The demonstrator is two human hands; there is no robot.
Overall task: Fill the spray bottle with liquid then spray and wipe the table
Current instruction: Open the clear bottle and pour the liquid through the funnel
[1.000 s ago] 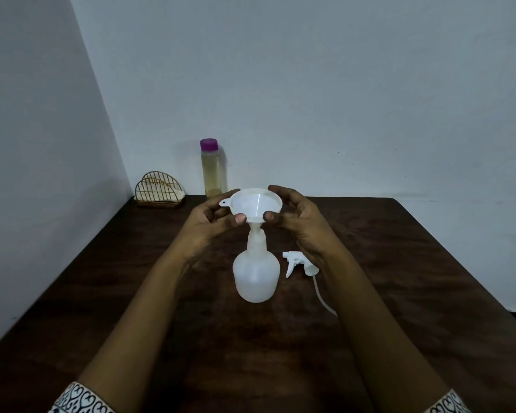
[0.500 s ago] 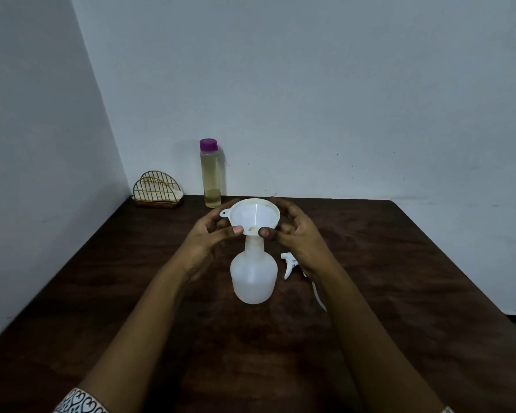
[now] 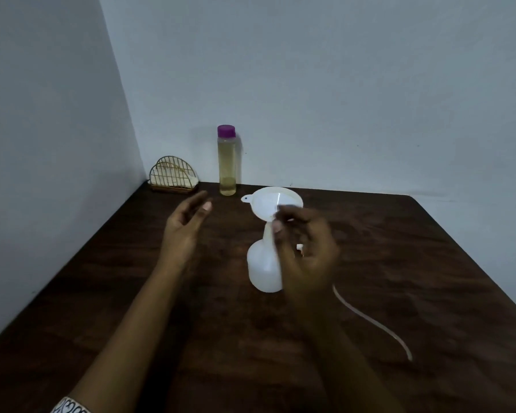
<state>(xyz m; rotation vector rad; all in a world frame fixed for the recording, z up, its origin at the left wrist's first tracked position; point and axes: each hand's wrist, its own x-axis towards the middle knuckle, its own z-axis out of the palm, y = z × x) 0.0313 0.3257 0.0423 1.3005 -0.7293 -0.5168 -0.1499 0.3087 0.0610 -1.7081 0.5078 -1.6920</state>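
A white translucent spray bottle (image 3: 261, 269) stands uncapped in the middle of the dark wooden table (image 3: 414, 263), with a white funnel (image 3: 268, 201) seated in its neck. My left hand (image 3: 185, 228) hovers to the left of the funnel with its fingers straight, touching nothing. My right hand (image 3: 307, 251) is blurred, close against the funnel's lower edge and the bottle's right side, fingers loosely curled; contact is unclear. It hides most of the spray head (image 3: 300, 248), whose dip tube (image 3: 373, 323) trails to the right. A tall bottle of yellowish liquid (image 3: 227, 165) with a purple cap stands at the back.
A gold wire napkin holder (image 3: 173, 175) sits in the back left corner against the walls. The table's right edge runs diagonally at the far right.
The funnel went down into the bottle's neck. My left hand let go of it and moved left and back. My right hand slid lower beside the bottle.
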